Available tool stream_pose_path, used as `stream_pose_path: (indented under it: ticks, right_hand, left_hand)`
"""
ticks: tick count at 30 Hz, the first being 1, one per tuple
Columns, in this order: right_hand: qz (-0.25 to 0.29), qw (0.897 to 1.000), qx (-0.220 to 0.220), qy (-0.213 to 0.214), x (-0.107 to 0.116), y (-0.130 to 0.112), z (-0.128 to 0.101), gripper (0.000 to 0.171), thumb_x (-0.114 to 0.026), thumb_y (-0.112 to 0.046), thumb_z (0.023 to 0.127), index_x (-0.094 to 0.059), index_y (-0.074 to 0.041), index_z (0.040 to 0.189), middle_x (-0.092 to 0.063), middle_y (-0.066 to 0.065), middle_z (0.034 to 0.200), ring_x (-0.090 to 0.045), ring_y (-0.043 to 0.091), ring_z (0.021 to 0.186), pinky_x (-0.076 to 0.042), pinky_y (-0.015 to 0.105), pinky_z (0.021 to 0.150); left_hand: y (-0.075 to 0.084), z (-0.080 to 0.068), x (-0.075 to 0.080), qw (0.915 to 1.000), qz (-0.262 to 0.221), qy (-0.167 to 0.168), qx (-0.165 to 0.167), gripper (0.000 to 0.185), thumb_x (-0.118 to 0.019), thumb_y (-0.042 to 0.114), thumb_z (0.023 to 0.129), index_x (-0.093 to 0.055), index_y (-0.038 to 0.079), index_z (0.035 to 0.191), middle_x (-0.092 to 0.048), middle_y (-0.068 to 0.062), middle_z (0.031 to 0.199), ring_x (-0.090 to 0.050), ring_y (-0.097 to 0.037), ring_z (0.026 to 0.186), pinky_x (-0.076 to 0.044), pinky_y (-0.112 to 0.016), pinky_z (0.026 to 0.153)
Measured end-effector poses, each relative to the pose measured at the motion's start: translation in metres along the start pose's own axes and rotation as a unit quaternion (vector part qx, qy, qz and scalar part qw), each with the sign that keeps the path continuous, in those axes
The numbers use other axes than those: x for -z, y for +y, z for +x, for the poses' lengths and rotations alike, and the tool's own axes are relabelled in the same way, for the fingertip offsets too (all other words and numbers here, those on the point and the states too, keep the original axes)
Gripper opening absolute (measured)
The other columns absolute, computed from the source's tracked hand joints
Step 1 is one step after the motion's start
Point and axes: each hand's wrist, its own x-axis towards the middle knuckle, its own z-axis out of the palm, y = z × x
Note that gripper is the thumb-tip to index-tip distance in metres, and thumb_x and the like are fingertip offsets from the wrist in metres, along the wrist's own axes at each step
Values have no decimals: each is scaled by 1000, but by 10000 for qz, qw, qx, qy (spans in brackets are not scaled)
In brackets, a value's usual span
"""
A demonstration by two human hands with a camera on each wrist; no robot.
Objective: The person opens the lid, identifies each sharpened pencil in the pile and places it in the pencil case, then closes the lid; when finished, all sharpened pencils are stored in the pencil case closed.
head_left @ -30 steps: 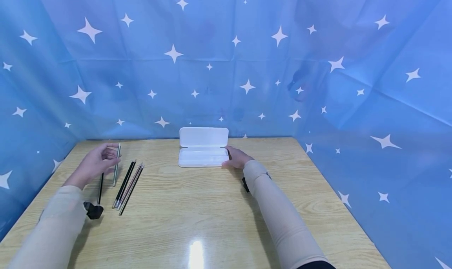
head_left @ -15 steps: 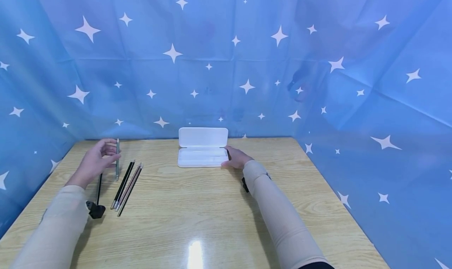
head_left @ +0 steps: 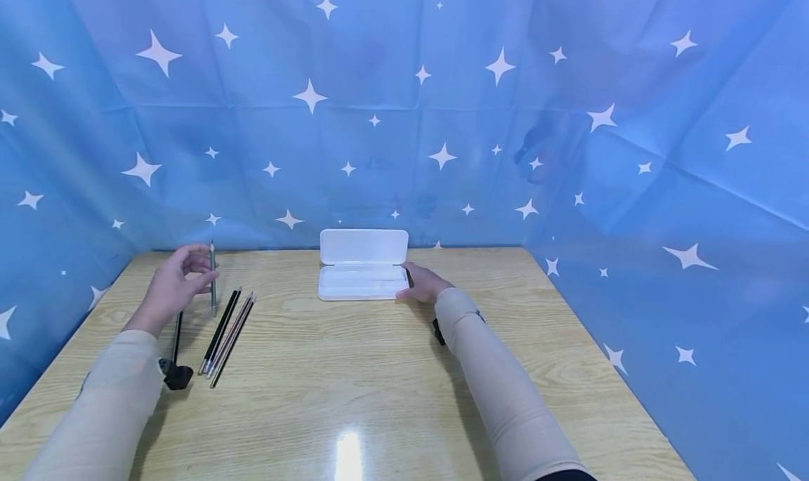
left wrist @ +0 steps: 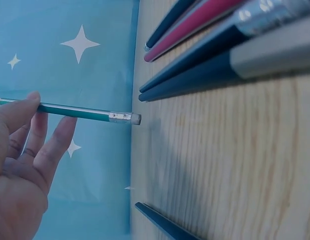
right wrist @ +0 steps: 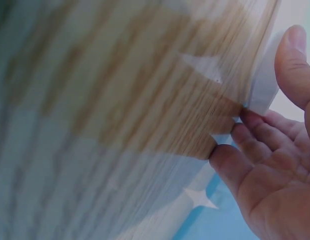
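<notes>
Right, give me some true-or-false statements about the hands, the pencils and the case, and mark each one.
1. The left hand holds a pencil clear of the table. True.
2. The white case is closed. False: its lid stands open.
3. The right hand rests at the case's right end. True.
4. All the pencils are in the case. False: several loose pencils lie on the table, left of the case.
5. The held pencil has an eraser end. True.
</notes>
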Motion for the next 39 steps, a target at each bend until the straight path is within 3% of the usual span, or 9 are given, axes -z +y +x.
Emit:
stream_pose_path:
  ticks: [7,31,39]
  right_hand:
    - [13,10000,-5,24,0,-1,-3,85,-67,-37,99,-18,-13,163,-24,9,167,-23,29,152,-25,46,122]
    - [103,9999,83,35,1,-3,-5,81,-68,-33,99,-22,-13,162,-32,11,163,-30,30,150,-29,47,120]
    - [69,9999,74,4,2,-5,-6,81,-67,-33,100,-20,-13,162,-28,11,165,-27,30,151,-27,48,121]
  left_hand:
    - [3,1,-3,9998,7,172,-16,53,-66,10,100,-41,-1,145,-55,-19,114,-56,0,92,-60,-27,73]
    - [14,5,-13,9981,-44,514,-322,48,-65,6,99,-44,-1,142,-57,-14,109,-59,-11,94,-60,-25,71]
    - [14,9,-17,9971,-205,593,-441,44,-67,3,97,-47,0,136,-59,-15,108,-58,-2,90,-59,-22,69]
